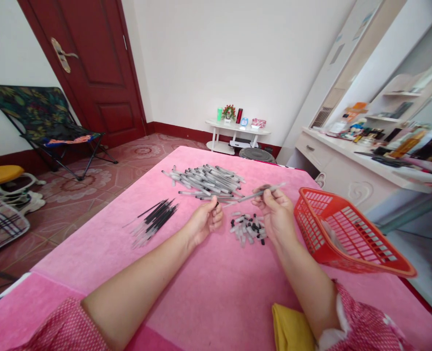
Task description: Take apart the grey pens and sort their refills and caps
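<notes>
Toward ten o'clock on the pink-covered tabletop (208, 292), thin dark refills (160, 219) lie in a loose bundle. To their right, the left hand (205, 224) has its grip closed, thumb against curled fingers, with a small black piece (216, 204) showing at the tips. At twelve o'clock spreads a heap of pens (208, 180). Caps (248, 228) lie scattered at the left hand's three o'clock. The right hand (277, 214) pinches one pen (250, 197), grip nearly closed, one end pointing toward eight o'clock. Near that hand's three o'clock sits a red basket (307, 229).
</notes>
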The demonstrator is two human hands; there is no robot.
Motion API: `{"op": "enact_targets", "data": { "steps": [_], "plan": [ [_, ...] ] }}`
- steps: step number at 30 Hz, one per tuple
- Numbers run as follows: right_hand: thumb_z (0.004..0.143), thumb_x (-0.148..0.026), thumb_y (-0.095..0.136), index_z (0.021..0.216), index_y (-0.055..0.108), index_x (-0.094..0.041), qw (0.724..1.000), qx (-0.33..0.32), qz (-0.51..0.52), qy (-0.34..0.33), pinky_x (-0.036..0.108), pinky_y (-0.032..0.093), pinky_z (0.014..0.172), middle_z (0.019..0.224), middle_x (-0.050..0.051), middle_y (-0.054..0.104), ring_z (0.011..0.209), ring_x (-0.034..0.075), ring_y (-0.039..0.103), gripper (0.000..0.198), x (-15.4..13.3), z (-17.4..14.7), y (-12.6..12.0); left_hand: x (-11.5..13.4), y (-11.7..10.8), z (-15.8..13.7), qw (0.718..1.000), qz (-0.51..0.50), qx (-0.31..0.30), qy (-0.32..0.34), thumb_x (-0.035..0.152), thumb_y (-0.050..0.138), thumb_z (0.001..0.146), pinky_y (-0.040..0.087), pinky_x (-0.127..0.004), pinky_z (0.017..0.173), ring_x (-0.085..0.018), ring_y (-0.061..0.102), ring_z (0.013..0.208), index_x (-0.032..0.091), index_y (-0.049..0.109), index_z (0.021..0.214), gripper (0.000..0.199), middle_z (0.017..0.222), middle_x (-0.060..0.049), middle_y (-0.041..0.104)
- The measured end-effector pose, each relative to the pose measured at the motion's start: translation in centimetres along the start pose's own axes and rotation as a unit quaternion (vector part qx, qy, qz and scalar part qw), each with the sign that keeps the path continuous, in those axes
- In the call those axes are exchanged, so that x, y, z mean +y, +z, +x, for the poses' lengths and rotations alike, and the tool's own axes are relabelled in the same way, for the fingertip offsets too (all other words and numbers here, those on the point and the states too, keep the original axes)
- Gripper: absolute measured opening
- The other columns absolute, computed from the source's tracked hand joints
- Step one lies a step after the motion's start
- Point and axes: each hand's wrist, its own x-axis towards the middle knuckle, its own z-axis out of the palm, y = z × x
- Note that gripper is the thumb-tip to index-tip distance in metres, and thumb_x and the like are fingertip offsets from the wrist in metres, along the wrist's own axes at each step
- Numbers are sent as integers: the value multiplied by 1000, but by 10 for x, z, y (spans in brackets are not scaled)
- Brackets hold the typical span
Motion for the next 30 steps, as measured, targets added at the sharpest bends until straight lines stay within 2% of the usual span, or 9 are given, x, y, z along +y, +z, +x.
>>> {"op": "enact_targets", "data": {
  "steps": [2,5,8,11,16,20,23,26,30],
  "plan": [
    [70,-31,67,82,61,-17,1000,6,10,19,22,50,59,81,3,64,59,8,54,20,1,2,-2,-3,2,1,999,9,31,41,39,58,77,27,-15,38,-5,44,41,16,50,72,25,57,1,53],
    [69,-31,67,82,61,-17,999,-1,7,32,22,51,59,81,2,63,60,8,54,20,4,0,0,-3,7,-1,999,-17,11,30,29,58,76,28,-14,38,-6,50,48,15,54,83,16,72,-4,60],
    [68,-32,67,82,61,-17,999,-7,-16,39,23,52,58,78,1,62,57,8,54,21,5,-3,4,0,11,-4,1000,-21,-7,-15,41,54,77,16,-13,33,-4,40,42,13,56,83,28,70,-5,58],
    [67,-32,68,81,61,-17,999,-5,-24,44,24,52,57,75,1,62,55,8,53,22,5,-4,6,2,12,-7,998,63,-12,11,49,60,71,6,-14,35,-1,28,38,13,56,78,38,64,0,51],
    [66,-30,69,81,63,-15,999,20,-12,33,22,51,54,75,2,64,55,7,53,21,-3,3,0,5,11,-9,972,219,-17,88,49,63,69,7,-18,39,-1,17,38,13,50,60,39,49,7,34],
    [67,-29,68,80,62,-16,994,101,16,-39,19,48,51,77,2,64,53,6,51,19,-19,12,-11,19,10,-13,942,320,4,104,53,60,69,14,-19,40,-4,25,40,14,53,60,41,48,6,36],
    [68,-30,66,79,62,-16,987,135,10,-82,18,46,49,76,1,63,51,5,50,18,-30,17,-16,39,-3,-23,902,406,53,135,54,60,68,20,-19,42,-5,30,42,14,51,56,42,47,5,37],
    [70,-31,65,79,62,-16,988,123,-25,-93,18,44,47,73,1,62,50,5,49,18,-36,17,-17,63,-32,-44,844,474,185,168,53,57,69,21,-21,43,-7,31,41,14,59,64,39,46,4,40],
    [68,-34,66,78,63,-16,992,62,-101,-44,19,43,44,68,1,63,46,6,49,21,-31,18,-15,92,-74,-82,675,651,317,142,49,52,71,30,-24,51,-16,50,55,16,67,69,36,56,-2,59]
  ]
}}
